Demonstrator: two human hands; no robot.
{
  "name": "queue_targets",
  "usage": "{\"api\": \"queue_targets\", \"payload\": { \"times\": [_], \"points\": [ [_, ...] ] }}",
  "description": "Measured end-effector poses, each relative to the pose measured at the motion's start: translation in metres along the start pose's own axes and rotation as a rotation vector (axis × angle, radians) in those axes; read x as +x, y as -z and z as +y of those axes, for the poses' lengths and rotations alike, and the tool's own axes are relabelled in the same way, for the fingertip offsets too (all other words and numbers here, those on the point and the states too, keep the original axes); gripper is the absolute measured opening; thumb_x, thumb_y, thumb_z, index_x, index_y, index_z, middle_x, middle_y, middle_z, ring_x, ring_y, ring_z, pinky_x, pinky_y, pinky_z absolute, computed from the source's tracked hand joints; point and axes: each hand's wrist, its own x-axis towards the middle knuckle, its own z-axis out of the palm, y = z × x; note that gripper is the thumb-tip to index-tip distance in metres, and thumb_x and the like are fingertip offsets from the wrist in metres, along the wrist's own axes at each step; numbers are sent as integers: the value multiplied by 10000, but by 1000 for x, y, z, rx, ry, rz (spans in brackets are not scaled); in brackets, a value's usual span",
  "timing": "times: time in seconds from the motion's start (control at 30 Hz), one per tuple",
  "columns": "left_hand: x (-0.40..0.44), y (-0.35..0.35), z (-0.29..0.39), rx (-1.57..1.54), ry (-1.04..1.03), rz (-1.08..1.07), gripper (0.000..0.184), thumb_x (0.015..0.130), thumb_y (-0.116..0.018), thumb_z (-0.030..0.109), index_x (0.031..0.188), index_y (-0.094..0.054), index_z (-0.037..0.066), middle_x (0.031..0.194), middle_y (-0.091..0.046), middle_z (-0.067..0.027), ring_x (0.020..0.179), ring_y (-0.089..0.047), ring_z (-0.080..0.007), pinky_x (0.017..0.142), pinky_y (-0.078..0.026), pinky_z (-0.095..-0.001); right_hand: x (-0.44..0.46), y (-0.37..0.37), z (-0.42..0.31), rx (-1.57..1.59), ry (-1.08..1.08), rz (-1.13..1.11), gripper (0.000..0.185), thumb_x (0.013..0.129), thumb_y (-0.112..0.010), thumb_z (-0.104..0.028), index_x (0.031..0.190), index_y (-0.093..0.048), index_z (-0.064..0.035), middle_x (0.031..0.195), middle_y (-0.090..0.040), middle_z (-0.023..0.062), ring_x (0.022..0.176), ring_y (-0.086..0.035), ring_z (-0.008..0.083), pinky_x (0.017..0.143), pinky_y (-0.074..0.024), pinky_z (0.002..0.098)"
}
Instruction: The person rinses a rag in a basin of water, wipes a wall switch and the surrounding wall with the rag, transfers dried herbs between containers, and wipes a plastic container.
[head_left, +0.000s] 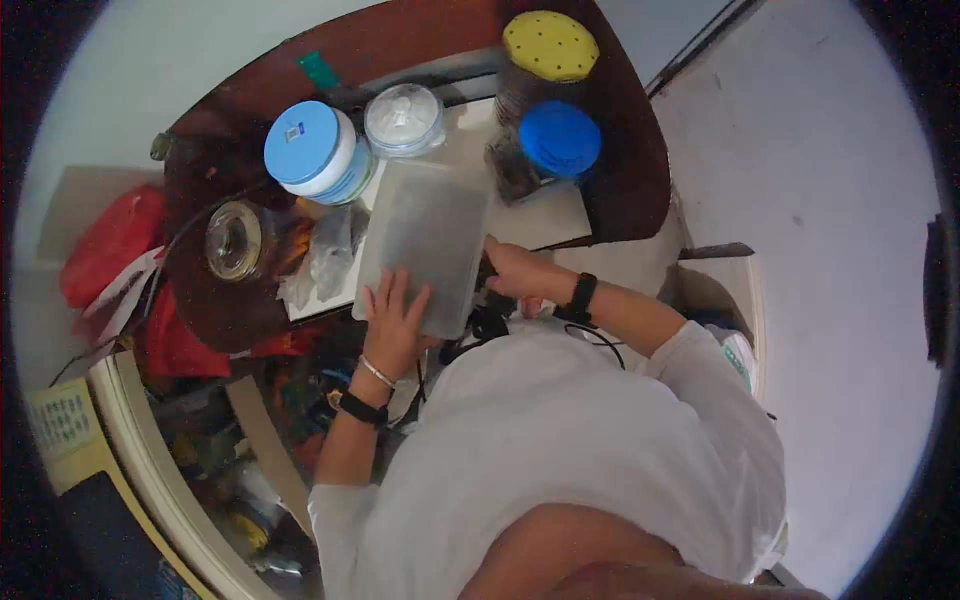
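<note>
A translucent plastic box with a frosted lid (425,235) is tilted at the table's near edge, between my two hands. My left hand (395,325) grips its near left corner, with fingers spread over the lid and what looks like the thumb below the edge. At the box's right side, my right hand (515,270) is closed on the rim, its fingertips partly hidden. What the box contains cannot be made out through the lid.
On the dark red table (215,310) stand a blue-lidded tub (302,143), a clear lidded container (404,118), a blue-lidded jar (560,138), a yellow-lidded jar (550,46) and a glass jar (234,240). A crumpled plastic bag (332,250) lies left of the box. Below is an open drawer (225,460) of clutter.
</note>
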Motion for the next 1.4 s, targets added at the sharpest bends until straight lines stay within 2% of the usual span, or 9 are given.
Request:
{"api": "queue_targets", "payload": {
  "times": [0.2, 0.7, 0.8, 0.97, 1.07, 1.17, 1.23, 1.37, 1.4],
  "points": [
    [0, -7, -4, 63, -6, 39, 782, 541, -777, 290, 1241, -462, 138, 1375, -287, -199, 1270, -252, -406, 990, -205, -611, 22, 0, 1, -74, 17, 29, 519, 699, -600, -119, 1124, -375, 75, 956, -580, 273, 910, -569, 404, 789, -456, 455],
    [7, -9, 15, 92, 114, -1, 741, 587, -750, 383, 1243, -468, 184, 1354, -265, -249, 1267, -206, -456, 973, -144, -660, 36, 4, 13, -67, 52, 77, 474, 662, -600, -84, 1102, -453, 14, 926, -601, 231, 893, -581, 386, 787, -458, 450],
    [6, -9, 17, 137, 99, 9, 750, 605, -732, 407, 1263, -447, 191, 1357, -262, -250, 1268, -201, -459, 971, -139, -663, 33, 16, 12, -277, 69, 51, 503, 658, -647, -108, 1101, -449, 23, 1032, -569, 229, 953, -563, 374, 801, -458, 443],
    [4, -15, 14, 160, 79, 81, 772, 601, -731, 409, 1281, -429, 203, 1363, -262, -240, 1274, -203, -444, 971, -152, -656, 35, 3, 28, -425, 251, 366, 581, 694, -681, -248, 1144, -436, 27, 1290, -387, 186, 1118, -452, 368, 866, -429, 464],
    [9, 2, 19, 101, 117, 12, 737, 626, -732, 380, 1277, -436, 199, 1352, -278, -230, 1271, -230, -419, 969, -167, -651, 31, -11, 40, -445, 288, 464, 615, 682, -684, -166, 1212, -398, -40, 1303, -358, 153, 1120, -430, 345, 914, -392, 455],
    [-1, 16, 12, -77, 93, 202, 699, 658, -728, 336, 1268, -445, 144, 1321, -324, -220, 1230, -281, -411, 981, -228, -581, 8, 2, 24, -379, 277, 433, 611, 662, -698, -170, 1197, -430, -45, 1266, -397, 152, 1108, -439, 348, 933, -374, 449],
    [-11, 18, 0, -142, 280, 525, 608, 729, -698, 270, 1242, -454, 53, 1243, -414, -219, 1136, -393, -374, 955, -320, -460, 5, 5, 20, -356, 392, 447, 583, 659, -701, -178, 1173, -459, -52, 1255, -412, 152, 1097, -444, 348, 921, -382, 442],
    [-35, -30, -46, -510, 538, 609, 487, 791, -642, 177, 1204, -471, -18, 1173, -488, -197, 1044, -476, -289, 889, -384, -355, 6, 2, -8, -321, 644, 379, 563, 676, -699, -286, 1160, -522, -59, 1218, -451, 174, 1097, -447, 368, 917, -387, 458],
    [-34, -23, -44, -806, 697, 466, 431, 805, -609, 133, 1187, -488, -28, 1174, -497, -182, 1029, -489, -255, 872, -394, -335, 8, 1, -20, -323, 643, 377, 563, 676, -699, -286, 1160, -522, -59, 1218, -451, 174, 1097, -447, 368, 917, -387, 458]
  ]
}}
